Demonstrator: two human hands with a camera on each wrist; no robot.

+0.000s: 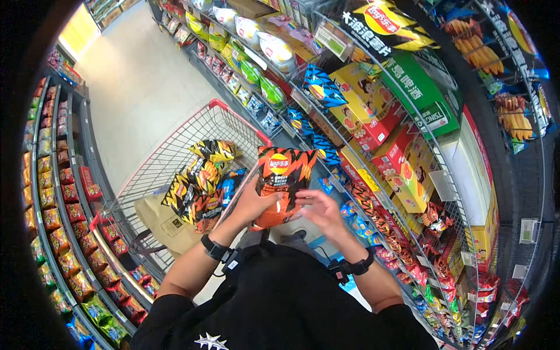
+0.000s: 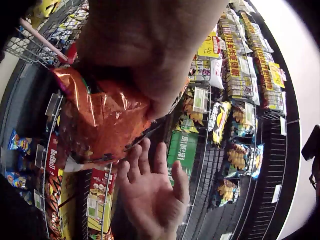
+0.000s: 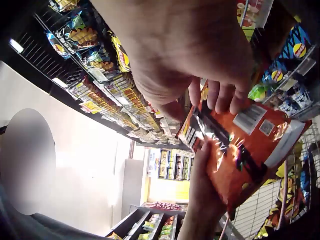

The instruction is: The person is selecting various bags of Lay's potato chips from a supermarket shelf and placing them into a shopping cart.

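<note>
An orange and black chip bag is held upright in front of the body in the head view. My left hand grips its left side, thumb across the front; the left wrist view shows that hand over the crinkled orange bag. Beside the bag's right edge is my right hand, its fingers extended. Its palm faces the left wrist camera, fingertips close to the bag. In the right wrist view, the right hand's fingers are at the edge of the bag; contact is unclear.
A wire shopping cart stands at front left, holding several chip bags and a brown paper bag. Snack shelves line the left. On the right, wire racks hold chip bags, yellow-red boxes and a green carton.
</note>
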